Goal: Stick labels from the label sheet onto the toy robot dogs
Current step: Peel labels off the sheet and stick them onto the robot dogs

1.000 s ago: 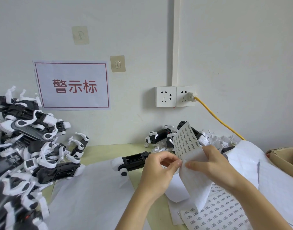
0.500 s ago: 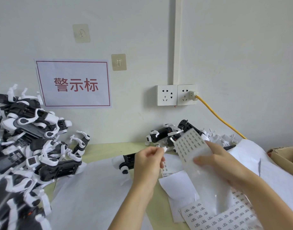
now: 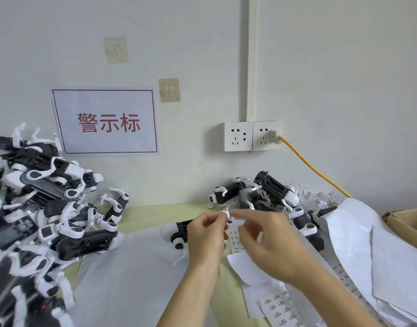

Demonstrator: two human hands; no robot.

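The left hand [image 3: 206, 234] pinches a small white label [image 3: 226, 214] between thumb and forefinger, the other fingers curled; the right hand [image 3: 271, 246] is blurred just beside it, fingers loosely bent, fingertips at the label, and whether they grip it I cannot tell; both hands are raised in front of the wall socket [image 3: 252, 136], below it. A black-and-white toy robot dog [image 3: 176, 232] lies on white paper behind the left hand, half hidden by it; a label sheet [image 3: 282, 308] printed with rows of small marks lies flat under the right forearm. Left of the socket a big heap of dogs [image 3: 37, 208] is piled under the red-lettered sign [image 3: 106, 120]; a smaller cluster of dogs [image 3: 261, 192] sits right under the socket; a yellow cable [image 3: 313, 166] runs down from it toward loose white sheets [image 3: 368, 244] and a cardboard box [image 3: 408, 223].
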